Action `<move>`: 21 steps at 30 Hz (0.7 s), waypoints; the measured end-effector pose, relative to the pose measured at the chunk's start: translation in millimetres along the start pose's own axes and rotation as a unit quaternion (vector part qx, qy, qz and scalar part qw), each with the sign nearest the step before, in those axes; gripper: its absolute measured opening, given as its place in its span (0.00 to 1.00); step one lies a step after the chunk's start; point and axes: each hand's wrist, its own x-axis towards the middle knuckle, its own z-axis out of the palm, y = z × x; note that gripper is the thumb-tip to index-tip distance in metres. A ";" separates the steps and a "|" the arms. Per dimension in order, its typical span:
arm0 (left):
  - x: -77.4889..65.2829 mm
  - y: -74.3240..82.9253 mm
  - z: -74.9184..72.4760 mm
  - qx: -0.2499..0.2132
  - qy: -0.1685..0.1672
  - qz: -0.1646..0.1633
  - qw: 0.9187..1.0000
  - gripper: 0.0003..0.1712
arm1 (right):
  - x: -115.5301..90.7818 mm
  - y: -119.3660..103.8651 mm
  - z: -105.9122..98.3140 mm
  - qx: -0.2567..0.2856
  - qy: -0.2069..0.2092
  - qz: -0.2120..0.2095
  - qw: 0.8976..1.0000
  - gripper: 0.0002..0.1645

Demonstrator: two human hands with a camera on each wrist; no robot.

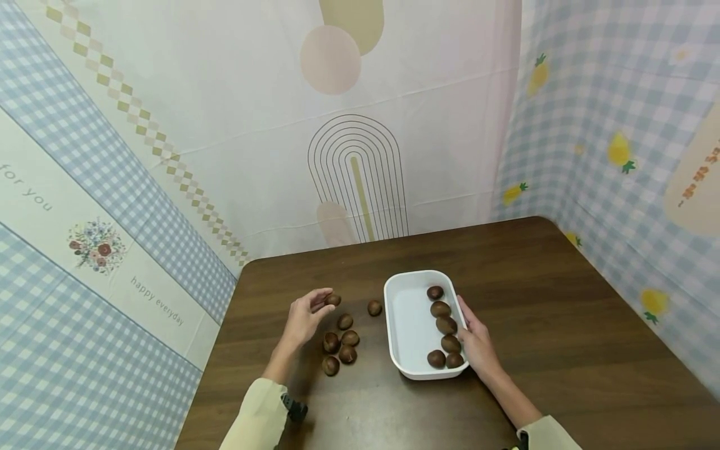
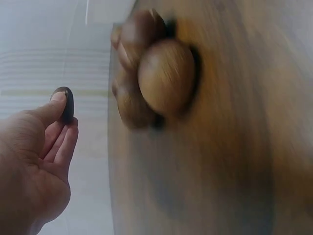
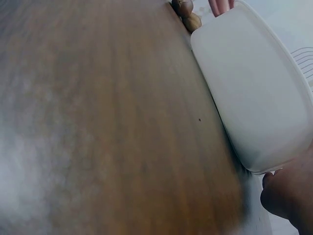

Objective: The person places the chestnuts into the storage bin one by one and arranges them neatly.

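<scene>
My left hand (image 1: 302,320) pinches one brown chestnut (image 1: 334,300) between thumb and fingertips, above the left part of the table. In the left wrist view that chestnut (image 2: 68,106) shows dark at the thumb tip. Just below this hand lies a loose group of several chestnuts (image 1: 347,355), and one single chestnut (image 1: 374,307) sits between the group and the tray. A white rectangular tray (image 1: 406,325) stands to the right. Along its right wall lie several chestnuts (image 1: 447,325). My right hand (image 1: 478,342) grips the tray's right rim, thumb at the inner edge, fingers outside.
The dark wooden table (image 1: 534,294) has rounded far corners. Behind it hangs a pale printed cloth (image 1: 450,125), with blue checked cloth (image 1: 152,219) to the left and more checks on the right.
</scene>
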 end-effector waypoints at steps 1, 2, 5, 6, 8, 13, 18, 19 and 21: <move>2.6 2.7 3.7 -0.005 0.000 0.005 1.000 0.24 | 0.0 -0.1 0.0 -0.001 -0.001 -0.001 1.000 0.52; 5.3 5.2 7.7 -0.009 0.001 0.008 1.000 0.24 | 0.0 0.0 -0.1 0.000 -0.002 -0.001 1.000 0.52; 12.1 13.8 20.6 -0.023 0.003 0.019 1.000 0.24 | 0.0 0.0 -0.6 0.002 -0.006 -0.004 1.000 0.52; 14.1 17.0 25.3 -0.028 0.003 0.021 0.999 0.24 | -0.2 -0.3 -0.6 0.004 -0.007 -0.004 1.000 0.52; 17.9 23.6 34.7 -0.038 0.004 0.022 0.999 0.24 | -0.3 -0.1 -0.7 0.005 -0.008 -0.005 1.000 0.52; 26.9 37.3 59.8 -0.054 0.003 0.029 0.998 0.23 | -0.4 0.0 -1.1 0.004 -0.006 -0.003 1.000 0.52; 32.8 50.7 80.8 -0.065 -0.001 0.035 0.997 0.23 | -0.2 -0.6 -1.3 0.001 -0.007 0.001 1.000 0.52; 33.8 53.5 84.2 -0.069 -0.002 0.037 0.997 0.23 | -0.1 -0.7 -1.4 0.000 -0.007 0.002 1.000 0.53; 35.0 59.0 90.5 -0.072 -0.004 0.038 0.997 0.22 | -0.1 -0.7 -1.5 0.000 -0.008 0.005 1.000 0.52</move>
